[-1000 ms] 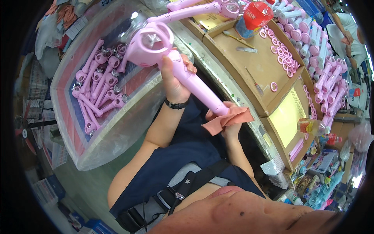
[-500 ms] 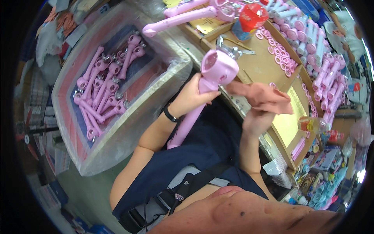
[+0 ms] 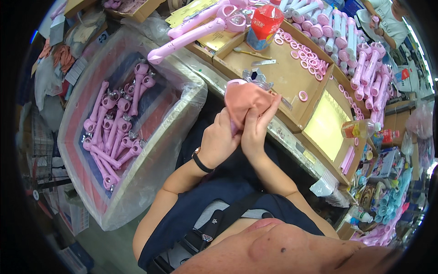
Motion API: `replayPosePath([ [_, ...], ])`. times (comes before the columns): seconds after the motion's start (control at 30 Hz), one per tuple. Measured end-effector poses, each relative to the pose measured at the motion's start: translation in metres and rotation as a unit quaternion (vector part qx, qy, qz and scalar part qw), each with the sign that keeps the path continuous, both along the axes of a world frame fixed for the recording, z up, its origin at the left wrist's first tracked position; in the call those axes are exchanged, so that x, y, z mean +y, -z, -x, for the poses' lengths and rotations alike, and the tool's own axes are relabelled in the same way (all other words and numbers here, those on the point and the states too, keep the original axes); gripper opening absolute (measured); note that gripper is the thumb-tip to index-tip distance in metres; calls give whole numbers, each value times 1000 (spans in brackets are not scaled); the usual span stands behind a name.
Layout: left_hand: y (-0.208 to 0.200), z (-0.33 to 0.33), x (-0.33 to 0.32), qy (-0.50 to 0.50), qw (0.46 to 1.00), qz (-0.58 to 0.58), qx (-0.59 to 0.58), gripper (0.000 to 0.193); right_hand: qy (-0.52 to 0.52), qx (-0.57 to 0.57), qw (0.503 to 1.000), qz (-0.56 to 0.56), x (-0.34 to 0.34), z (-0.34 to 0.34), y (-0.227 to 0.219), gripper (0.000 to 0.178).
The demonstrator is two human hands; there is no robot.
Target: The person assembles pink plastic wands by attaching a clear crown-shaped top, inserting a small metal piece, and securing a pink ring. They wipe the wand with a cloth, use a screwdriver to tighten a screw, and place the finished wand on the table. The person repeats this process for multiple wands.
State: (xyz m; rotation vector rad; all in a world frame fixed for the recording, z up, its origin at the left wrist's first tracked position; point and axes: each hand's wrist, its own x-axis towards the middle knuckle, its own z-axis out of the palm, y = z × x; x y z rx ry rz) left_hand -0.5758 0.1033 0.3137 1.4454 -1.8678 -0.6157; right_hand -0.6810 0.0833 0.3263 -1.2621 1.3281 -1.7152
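Note:
Close in front of me, my left hand (image 3: 217, 140) is wrapped round the neck of a pink shower head (image 3: 234, 82). A salmon-coloured cloth (image 3: 247, 103) lies over most of its round head, with a pink rim and a clear or shiny part showing beyond it. My right hand (image 3: 256, 130) presses the cloth against the head, thumb on the cloth and fingers along its right side. The handle is mostly hidden behind my hands and wrists.
At left stands a plastic-lined crate (image 3: 125, 198) holding several pink shower heads (image 3: 119, 119). Beyond my hands are a cardboard tray (image 3: 286, 98) with pink rings (image 3: 302, 96), a red-labelled bottle (image 3: 264, 27) and stacked pink parts (image 3: 368, 73). Another person (image 3: 385, 20) is at far right.
My right hand has brought the cloth leftward onto the shower head, covering its round opening. The shower head has shifted slightly down and left in view, and its handle is now mostly hidden.

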Motion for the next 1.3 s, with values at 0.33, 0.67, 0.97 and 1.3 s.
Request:
replayPosePath([
  [0.33,12,-14,-9,257,797,-368,404,52,-356,-366,860,7,-40,64,44,96],
  [0.67,5,-7,-7,76,980,-151,102,71,-192,-208,957,-66,-31,59,41,69],
  [0.97,8,-8,-16,211,826,-341,395,54,-62,-383,922,-4,9,20,57,49],
  [1.3,19,-4,-15,127,918,-221,305,47,-241,-379,873,-192,-14,66,40,63],
])
